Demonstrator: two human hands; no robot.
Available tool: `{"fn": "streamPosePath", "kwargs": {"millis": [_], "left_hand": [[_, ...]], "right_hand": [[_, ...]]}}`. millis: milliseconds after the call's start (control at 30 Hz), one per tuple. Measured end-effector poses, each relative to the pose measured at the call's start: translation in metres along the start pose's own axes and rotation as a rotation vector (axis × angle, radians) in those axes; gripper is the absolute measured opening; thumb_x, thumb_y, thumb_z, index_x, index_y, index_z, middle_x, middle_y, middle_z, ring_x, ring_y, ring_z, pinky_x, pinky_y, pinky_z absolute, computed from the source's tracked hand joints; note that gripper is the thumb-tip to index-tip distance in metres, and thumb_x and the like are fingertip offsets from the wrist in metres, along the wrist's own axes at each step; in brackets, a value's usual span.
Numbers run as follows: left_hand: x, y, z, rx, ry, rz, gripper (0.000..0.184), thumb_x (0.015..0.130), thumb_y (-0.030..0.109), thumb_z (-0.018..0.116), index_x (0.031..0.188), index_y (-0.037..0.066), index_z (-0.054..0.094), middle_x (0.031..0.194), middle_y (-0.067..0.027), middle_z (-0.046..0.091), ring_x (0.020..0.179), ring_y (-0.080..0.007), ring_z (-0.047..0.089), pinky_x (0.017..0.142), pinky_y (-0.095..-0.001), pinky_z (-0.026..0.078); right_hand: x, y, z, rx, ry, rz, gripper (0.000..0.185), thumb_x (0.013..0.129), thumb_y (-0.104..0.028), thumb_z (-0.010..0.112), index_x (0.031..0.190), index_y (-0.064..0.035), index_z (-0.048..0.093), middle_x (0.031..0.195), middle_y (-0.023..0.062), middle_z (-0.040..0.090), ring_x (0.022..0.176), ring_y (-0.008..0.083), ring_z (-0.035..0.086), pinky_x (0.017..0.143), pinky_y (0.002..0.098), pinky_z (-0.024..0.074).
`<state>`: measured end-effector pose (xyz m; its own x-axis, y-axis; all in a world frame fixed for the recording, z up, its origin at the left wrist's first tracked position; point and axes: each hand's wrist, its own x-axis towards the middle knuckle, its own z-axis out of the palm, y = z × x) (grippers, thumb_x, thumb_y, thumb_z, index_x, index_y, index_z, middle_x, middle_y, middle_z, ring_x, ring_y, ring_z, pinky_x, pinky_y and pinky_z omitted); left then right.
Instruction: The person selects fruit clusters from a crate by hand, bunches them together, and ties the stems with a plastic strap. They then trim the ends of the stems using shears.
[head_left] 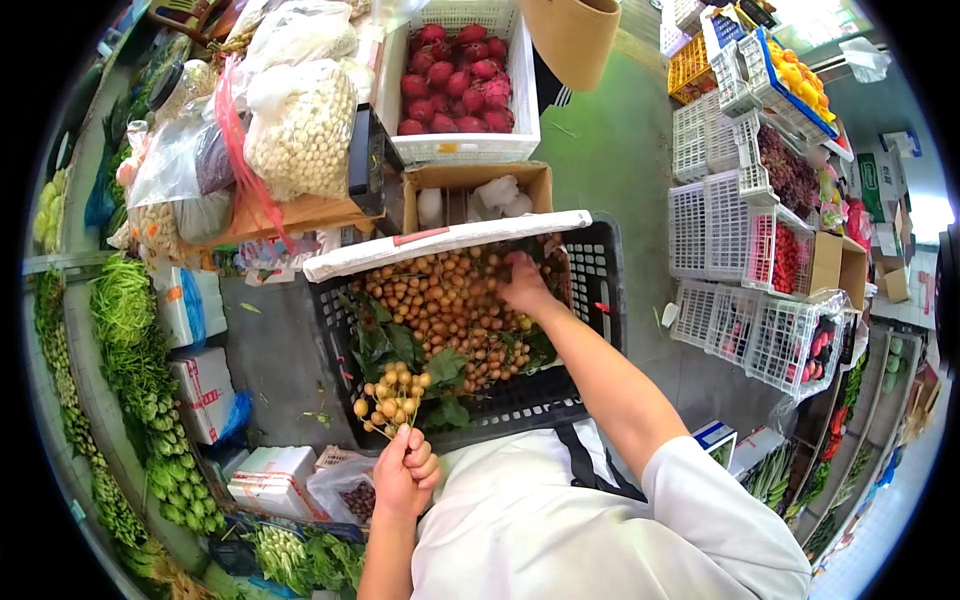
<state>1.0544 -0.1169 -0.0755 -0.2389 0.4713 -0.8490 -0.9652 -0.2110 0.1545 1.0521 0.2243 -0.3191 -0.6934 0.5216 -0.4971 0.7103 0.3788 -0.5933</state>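
My left hand [406, 470] is closed around the stems of a bunch of small round yellow-brown fruit [392, 397], held upright above the near left corner of a black plastic crate [480, 432]. More of the same fruit [440, 310] fills the crate, with dark green leaves [398, 345] among it. My right hand [524, 285] reaches into the far right part of the crate. Its fingers are bent down among the fruit, and their tips are partly hidden. A white foam lid or board [450, 242] lies across the crate's far edge.
Beyond the crate stand a cardboard box [410, 190] and a white crate [525, 135] of dragon fruit. White plastic crates [705, 225] are stacked at the right. Bags of nuts or beans [300, 130] rest on a wooden surface. Leafy vegetables [140, 370] line the left.
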Motion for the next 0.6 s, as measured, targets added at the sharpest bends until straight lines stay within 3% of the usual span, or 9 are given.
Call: {"fn": "streamPosePath", "kwargs": {"millis": [33, 100, 233, 300, 433, 533, 600], "left_hand": [[0.002, 0.0, 0.002, 0.003, -0.006, 0.006, 0.032, 0.11, 0.036, 0.044, 0.085, 0.017, 0.045, 0.06, 0.0091, 0.026, 0.048, -0.0053, 0.024, 0.043, -0.0232, 0.024], [0.0, 0.0, -0.002, 0.007, 0.0, 0.01, 0.031, 0.11, 0.036, 0.044, 0.085, 0.017, 0.045, 0.06, 0.009, 0.026, 0.048, -0.0053, 0.024, 0.043, -0.0231, 0.024], [0.002, 0.0, -0.008, -0.005, -0.015, 0.016, 0.031, 0.11, 0.036, 0.044, 0.085, 0.016, 0.044, 0.061, 0.0088, 0.025, 0.048, -0.0053, 0.024, 0.043, -0.0229, 0.024], [-0.001, -0.001, -0.008, 0.004, -0.008, 0.015, 0.031, 0.11, 0.036, 0.043, 0.085, 0.016, 0.044, 0.061, 0.0088, 0.025, 0.048, -0.0054, 0.024, 0.043, -0.0231, 0.024], [-0.006, 0.0, -0.003, 0.034, -0.014, 0.011, 0.032, 0.11, 0.035, 0.043, 0.085, 0.015, 0.044, 0.061, 0.0085, 0.025, 0.048, -0.0058, 0.023, 0.043, -0.0236, 0.024], [-0.007, -0.003, -0.005, 0.036, -0.01, 0.01, 0.032, 0.11, 0.034, 0.043, 0.085, 0.014, 0.044, 0.061, 0.0082, 0.025, 0.048, -0.006, 0.023, 0.044, -0.0239, 0.024], [-0.007, -0.005, -0.008, 0.015, -0.015, 0.001, 0.032, 0.11, 0.034, 0.044, 0.086, 0.013, 0.045, 0.061, 0.0076, 0.027, 0.049, -0.0061, 0.024, 0.044, -0.024, 0.024]], "right_hand": [[0.003, -0.003, -0.003, -0.003, 0.001, -0.007, 0.054, 0.083, -0.025, 0.073, 0.133, -0.0208, 0.054, 0.139, 0.0156, 0.051, 0.136, 0.0405, 0.043, 0.111, 0.0545, 0.0379], [-0.002, -0.006, -0.009, -0.142, -0.049, 0.023, 0.07, 0.084, -0.025, 0.073, 0.146, -0.0218, 0.041, 0.143, 0.0193, 0.049, 0.14, 0.0405, 0.041, 0.112, 0.0535, 0.0375], [0.004, -0.016, -0.027, -0.209, -0.164, 0.01, 0.075, 0.084, -0.025, 0.073, 0.15, -0.0251, 0.039, 0.143, 0.0198, 0.052, 0.14, 0.0398, 0.043, 0.113, 0.0527, 0.0373], [0.003, -0.018, -0.028, -0.214, -0.137, -0.012, 0.073, 0.085, -0.029, 0.072, 0.151, -0.0255, 0.04, 0.127, 0.0157, 0.064, 0.128, 0.0371, 0.054, 0.108, 0.0503, 0.0427], [-0.003, -0.024, -0.028, -0.304, -0.049, 0.013, 0.072, 0.086, -0.03, 0.07, 0.152, -0.0298, 0.04, 0.128, 0.0164, 0.063, 0.13, 0.0373, 0.054, 0.106, 0.0516, 0.0447], [0.003, -0.038, -0.037, -0.352, -0.171, 0.081, 0.072, 0.085, -0.03, 0.07, 0.151, -0.0284, 0.043, 0.138, 0.018, 0.057, 0.129, 0.0374, 0.054, 0.108, 0.0512, 0.0439], [0.007, -0.048, -0.046, -0.465, -0.185, 0.07, 0.07, 0.083, -0.032, 0.072, 0.148, -0.0275, 0.048, 0.15, 0.0187, 0.045, 0.136, 0.0375, 0.048, 0.112, 0.051, 0.0407]]}}
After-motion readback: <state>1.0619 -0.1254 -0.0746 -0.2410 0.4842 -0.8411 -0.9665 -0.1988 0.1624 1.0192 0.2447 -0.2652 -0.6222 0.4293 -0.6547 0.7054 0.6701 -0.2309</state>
